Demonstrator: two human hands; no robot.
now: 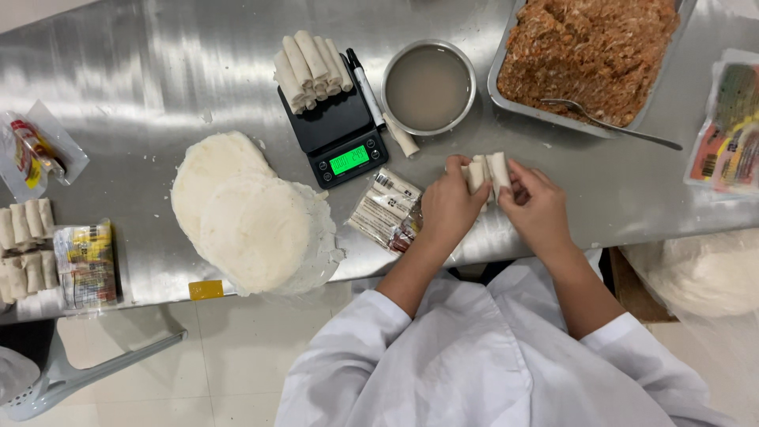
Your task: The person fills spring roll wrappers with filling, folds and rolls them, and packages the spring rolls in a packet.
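Both my hands hold a small bundle of pale rolled wrappers [489,168] just above the steel table [134,87]. My left hand [448,207] grips the left side of the rolls and my right hand [538,207] grips the right side. A black digital scale [338,138] with a green display stands to the left, and several finished rolls [311,69] are stacked on it. One loose roll [401,137] lies beside a round metal bowl [429,46] of cloudy liquid. A steel tray [501,93] of reddish minced filling with a spoon [601,120] in it sits at the back right.
Stacks of round white wrappers [247,215] lie left of centre. A clear packet [387,209] rests by my left hand. More rolls [25,245] and packets [85,265] sit at the far left, a printed packet [727,130] at the far right. A marker pen [365,85] lies by the scale.
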